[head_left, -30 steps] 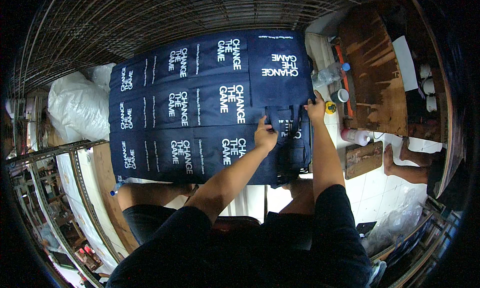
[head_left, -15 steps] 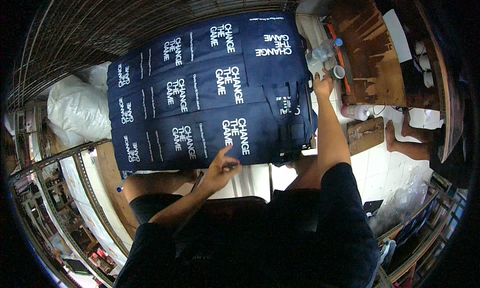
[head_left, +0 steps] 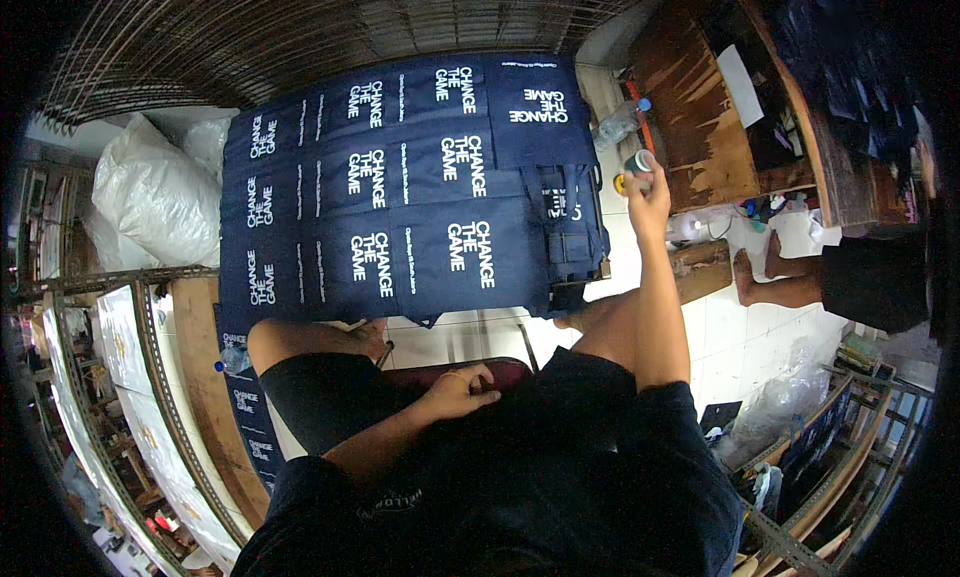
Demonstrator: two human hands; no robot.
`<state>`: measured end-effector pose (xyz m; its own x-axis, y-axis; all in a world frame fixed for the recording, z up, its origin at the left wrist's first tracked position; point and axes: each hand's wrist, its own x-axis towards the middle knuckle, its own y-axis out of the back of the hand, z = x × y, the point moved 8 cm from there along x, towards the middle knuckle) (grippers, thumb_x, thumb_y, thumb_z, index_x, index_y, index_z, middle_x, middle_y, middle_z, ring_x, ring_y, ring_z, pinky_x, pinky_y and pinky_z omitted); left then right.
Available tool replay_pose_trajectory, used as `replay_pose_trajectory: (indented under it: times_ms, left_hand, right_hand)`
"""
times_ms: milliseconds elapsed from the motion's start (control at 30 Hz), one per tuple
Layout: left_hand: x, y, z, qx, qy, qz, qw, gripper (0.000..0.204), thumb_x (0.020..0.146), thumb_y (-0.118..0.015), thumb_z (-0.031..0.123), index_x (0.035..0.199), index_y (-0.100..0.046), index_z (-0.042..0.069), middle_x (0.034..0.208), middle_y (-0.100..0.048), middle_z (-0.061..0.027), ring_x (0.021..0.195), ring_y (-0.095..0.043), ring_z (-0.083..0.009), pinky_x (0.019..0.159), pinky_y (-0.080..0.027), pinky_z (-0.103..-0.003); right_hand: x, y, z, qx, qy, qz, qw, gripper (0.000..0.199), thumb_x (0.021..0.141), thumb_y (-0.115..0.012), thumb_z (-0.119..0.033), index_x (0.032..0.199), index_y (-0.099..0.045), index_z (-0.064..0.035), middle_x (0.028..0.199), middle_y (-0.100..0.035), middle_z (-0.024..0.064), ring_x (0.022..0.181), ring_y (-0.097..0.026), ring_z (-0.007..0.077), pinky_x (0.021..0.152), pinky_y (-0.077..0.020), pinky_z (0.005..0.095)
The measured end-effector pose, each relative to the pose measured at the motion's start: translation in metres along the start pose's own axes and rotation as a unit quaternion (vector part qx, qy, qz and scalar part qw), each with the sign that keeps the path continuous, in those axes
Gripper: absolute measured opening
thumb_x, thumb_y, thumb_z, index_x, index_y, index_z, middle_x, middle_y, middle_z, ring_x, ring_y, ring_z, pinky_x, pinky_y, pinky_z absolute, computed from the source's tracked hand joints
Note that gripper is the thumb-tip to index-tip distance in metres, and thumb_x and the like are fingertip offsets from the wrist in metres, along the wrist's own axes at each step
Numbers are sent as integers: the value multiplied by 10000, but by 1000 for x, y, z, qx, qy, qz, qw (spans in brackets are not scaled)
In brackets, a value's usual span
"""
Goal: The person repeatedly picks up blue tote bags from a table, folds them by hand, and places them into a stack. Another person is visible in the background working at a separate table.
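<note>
My right hand [head_left: 650, 192], stretched out to the far right, is closed around a small cup [head_left: 640, 163] with a white rim and dark green side. A small yellow thing [head_left: 619, 185] shows beside those fingers; its kind is unclear. My left hand [head_left: 462, 391] is over my lap, fingers loosely bent and apart, with nothing visible in it. In front of me lies a wide spread of navy fabric bags [head_left: 420, 192] with white lettering, their straps bunched at the right end. A clear plastic bottle [head_left: 616, 126] with a blue cap lies beyond the cup.
A worn wooden cabinet [head_left: 690, 97] stands at the right, and a person's bare legs [head_left: 775, 277] are beside it. White plastic sacks [head_left: 155, 197] sit at the left. Metal racks [head_left: 150, 377] flank me, and wire grating [head_left: 330, 37] runs along the back.
My right hand has taken hold of the cup, which stood beside it, and lifted it. My left hand has drawn back from the fabric to my lap. The view has shifted.
</note>
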<state>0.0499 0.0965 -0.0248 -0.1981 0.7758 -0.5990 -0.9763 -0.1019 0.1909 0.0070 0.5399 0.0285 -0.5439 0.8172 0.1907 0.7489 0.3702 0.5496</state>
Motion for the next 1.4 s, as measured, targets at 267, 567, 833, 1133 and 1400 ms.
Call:
replay_pose_trajectory:
  times_ms: [267,567,833,1133,1400]
  left_hand:
    - [-8,-9,-1,67,-38,29,997,392,781,-702,445,844,-540,93,687,-580,-62,650,-568,-200,598,-450,-355]
    - [-12,-7,0,45,-57,55,996,380,768,-714,418,808,-545,80,677,-604,-72,625,-580,-204,587,-449,-346]
    - [-4,-12,-17,40,-93,64,993,363,776,-721,396,794,-560,71,657,-595,-56,613,-565,-153,574,-448,-313]
    - [6,-13,-46,-1,-3,79,997,353,787,-722,399,811,-598,69,655,-611,-29,599,-555,-121,565,-447,-290]
    - [-4,-9,-41,-4,25,86,996,370,799,-715,408,810,-592,59,667,-612,-30,594,-549,-117,549,-435,-264]
  right_hand:
    - [-174,36,-46,175,-159,-157,959,428,847,-661,-118,1238,-518,-21,808,-605,37,666,-551,105,596,-426,232]
    - [-165,73,-44,126,-108,-81,983,442,868,-626,-102,1279,-482,-26,870,-643,89,693,-582,119,588,-437,235]
    - [-55,231,-110,241,8,113,964,421,852,-658,-114,1236,-507,-29,880,-581,27,612,-528,60,495,-415,188]
    - [78,405,-137,586,34,234,775,709,836,-579,-547,1328,-320,-107,1298,-444,215,1124,-521,347,916,-433,465]
    - [172,437,-166,587,31,205,782,904,813,-614,-547,1428,-48,-202,1373,-324,286,1203,-438,438,974,-404,568]
